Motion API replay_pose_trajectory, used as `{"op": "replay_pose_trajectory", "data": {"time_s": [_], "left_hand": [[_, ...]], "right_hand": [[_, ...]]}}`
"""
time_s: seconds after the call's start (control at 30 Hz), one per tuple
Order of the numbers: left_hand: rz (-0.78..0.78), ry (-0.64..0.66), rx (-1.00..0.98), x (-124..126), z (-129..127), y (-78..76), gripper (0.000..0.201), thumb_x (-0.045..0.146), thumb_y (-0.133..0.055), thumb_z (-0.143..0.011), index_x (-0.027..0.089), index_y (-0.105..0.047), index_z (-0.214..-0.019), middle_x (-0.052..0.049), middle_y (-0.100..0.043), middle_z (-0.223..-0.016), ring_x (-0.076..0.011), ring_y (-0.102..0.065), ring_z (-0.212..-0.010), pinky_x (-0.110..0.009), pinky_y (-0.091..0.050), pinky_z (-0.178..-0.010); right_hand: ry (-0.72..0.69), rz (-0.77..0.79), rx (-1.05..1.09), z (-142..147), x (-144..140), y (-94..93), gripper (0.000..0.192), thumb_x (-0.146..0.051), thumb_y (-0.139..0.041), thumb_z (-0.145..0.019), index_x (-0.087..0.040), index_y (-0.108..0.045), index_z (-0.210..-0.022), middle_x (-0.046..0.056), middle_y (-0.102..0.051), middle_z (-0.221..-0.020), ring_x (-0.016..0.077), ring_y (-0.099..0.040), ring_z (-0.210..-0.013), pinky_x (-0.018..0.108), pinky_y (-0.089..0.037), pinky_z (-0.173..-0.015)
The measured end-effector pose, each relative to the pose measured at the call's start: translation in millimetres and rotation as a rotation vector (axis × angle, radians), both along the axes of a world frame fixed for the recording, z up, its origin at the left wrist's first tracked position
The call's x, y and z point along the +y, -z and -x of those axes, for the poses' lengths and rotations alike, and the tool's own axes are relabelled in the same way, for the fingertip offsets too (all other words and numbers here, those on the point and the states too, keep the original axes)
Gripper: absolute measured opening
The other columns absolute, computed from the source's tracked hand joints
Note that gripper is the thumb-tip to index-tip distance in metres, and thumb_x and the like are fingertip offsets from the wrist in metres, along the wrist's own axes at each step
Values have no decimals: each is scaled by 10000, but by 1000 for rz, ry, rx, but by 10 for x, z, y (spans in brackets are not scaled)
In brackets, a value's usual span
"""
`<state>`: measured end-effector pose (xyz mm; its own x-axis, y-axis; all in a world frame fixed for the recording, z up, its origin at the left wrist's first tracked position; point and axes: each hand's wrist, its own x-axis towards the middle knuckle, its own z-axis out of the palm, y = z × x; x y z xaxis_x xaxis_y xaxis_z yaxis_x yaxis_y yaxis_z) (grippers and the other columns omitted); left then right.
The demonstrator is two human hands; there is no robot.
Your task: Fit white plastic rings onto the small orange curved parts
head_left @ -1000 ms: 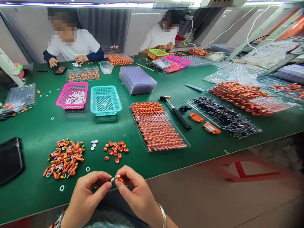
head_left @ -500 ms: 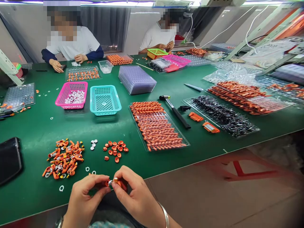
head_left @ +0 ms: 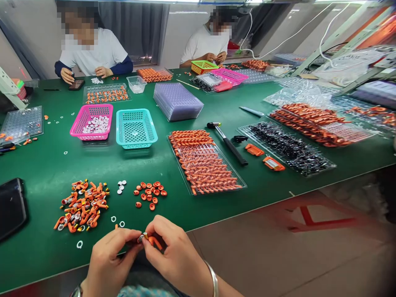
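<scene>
Indoors, green table (head_left: 93,163), tiled floor (head_left: 247,255), held orange piece (head_left: 155,242)

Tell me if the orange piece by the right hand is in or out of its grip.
In: the right hand pinches the orange piece between thumb and fingers.

bright overhead, blurry lower right

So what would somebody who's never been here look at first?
Probably all the orange on the green table: a jumbled pile at the near left, and neat rows in the middle. The pink basket and blue basket stand out behind the pile. At the near edge, the left hand and right hand meet, the right holding an orange part.
</scene>
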<state>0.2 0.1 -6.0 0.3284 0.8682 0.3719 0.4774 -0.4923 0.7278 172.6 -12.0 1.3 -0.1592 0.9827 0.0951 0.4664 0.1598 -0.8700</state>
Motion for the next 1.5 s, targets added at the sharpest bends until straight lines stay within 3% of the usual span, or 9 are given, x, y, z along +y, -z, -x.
{"op": "replay_pose_trajectory", "data": {"time_s": [0.4,0.6,0.73,0.87,1.17,1.27,1.37,1.5], "left_hand": [[-82,37,8,-14,-40,-83,152,111,-653,-835,233,-679,-923,9,-755,-775,-131,-722,-667,-167,-574,-680],[-102,66,-14,-51,-11,-124,152,118,-651,-844,241,-683,-929,-2,-750,-776,-142,-725,-679,-171,-580,-672],[-56,124,-36,-75,26,-95,212,95,-642,-852,252,-681,-989,-7,-724,-794,-140,-702,-680,-186,-574,-659],[-1,159,-62,-104,56,-106,230,72,-653,-836,249,-677,-981,-3,-702,-774,-135,-683,-662,-173,-564,-612],[48,173,-95,-174,63,-162,283,18,-630,-810,244,-694,-968,-40,-707,-783,-168,-681,-667,-221,-572,-615],[144,160,-175,-132,23,-127,198,70,-682,-804,240,-716,-898,-18,-707,-741,-147,-675,-634,-188,-554,-595],[377,73,-330,-104,-1,-55,48,230,-767,-781,246,-738,-816,6,-675,-686,-135,-646,-610,-179,-527,-576],[634,0,-505,-101,25,53,135,354,-805,-738,234,-757,-777,9,-619,-691,-131,-600,-626,-197,-501,-583]], "right_hand": [[-85,106,126,-40,22,-48,127,-138,-533,-788,-203,-481,-692,-31,-464,-672,125,-437,-601,241,-336,-545],[-198,401,480,-94,100,0,100,-211,-615,-764,-194,-518,-784,-46,-491,-677,111,-434,-603,239,-359,-569],[-295,538,690,-105,120,39,267,-403,-691,-764,-174,-557,-779,-44,-500,-666,97,-397,-587,241,-326,-557],[-278,593,752,-62,73,49,391,-512,-739,-715,-163,-561,-720,-45,-503,-638,83,-375,-564,235,-300,-536],[-188,705,875,40,-53,45,444,-509,-825,-603,-170,-550,-684,-72,-462,-576,69,-382,-514,207,-310,-487],[-169,705,893,36,-38,72,446,-526,-814,-614,-165,-565,-694,-69,-484,-582,67,-415,-505,206,-340,-501],[-166,705,938,27,-9,106,415,-509,-805,-650,-158,-597,-728,-47,-543,-624,76,-477,-538,219,-393,-561],[-192,686,1003,16,5,146,375,-470,-797,-698,-147,-635,-800,-12,-616,-710,89,-539,-600,239,-431,-643]]}}
